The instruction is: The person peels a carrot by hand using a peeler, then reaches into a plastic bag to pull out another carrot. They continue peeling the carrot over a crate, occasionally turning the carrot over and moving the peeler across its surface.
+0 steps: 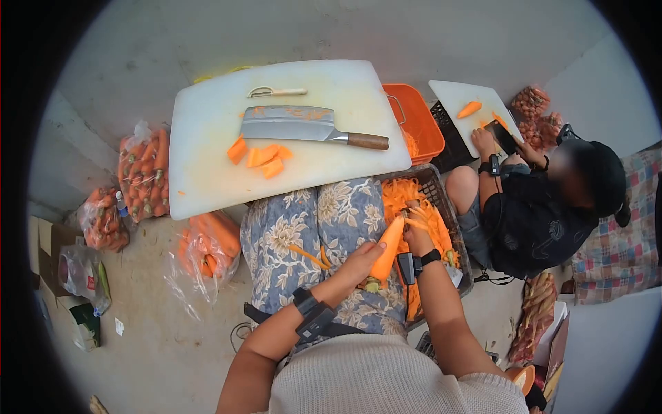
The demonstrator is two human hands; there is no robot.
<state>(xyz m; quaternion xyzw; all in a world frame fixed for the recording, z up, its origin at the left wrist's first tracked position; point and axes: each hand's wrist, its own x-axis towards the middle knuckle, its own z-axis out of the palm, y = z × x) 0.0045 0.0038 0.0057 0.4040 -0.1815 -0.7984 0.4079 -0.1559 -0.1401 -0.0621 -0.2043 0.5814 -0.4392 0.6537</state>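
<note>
My left hand [362,264] is wrapped round the thick lower part of a large peeled-looking carrot [390,247], tilted above my lap with its stem end toward me. Close to the carrot's upper end, my right hand [418,233] has its fingers closed; what they grip is hidden. Under that hand, a dark crate [466,265] holds a heap of orange carrot peelings [434,219]. A few strips of peel [308,257] lie on my flowered trousers or cover.
Ahead, a white cutting board [207,152] bears a peeler [279,91], a cleaver [289,124] and carrot pieces [265,157]. An orange bin [422,117] stands behind. At right, a person [538,207] works at another board [455,93]. Bagged carrots [145,172] stand left.
</note>
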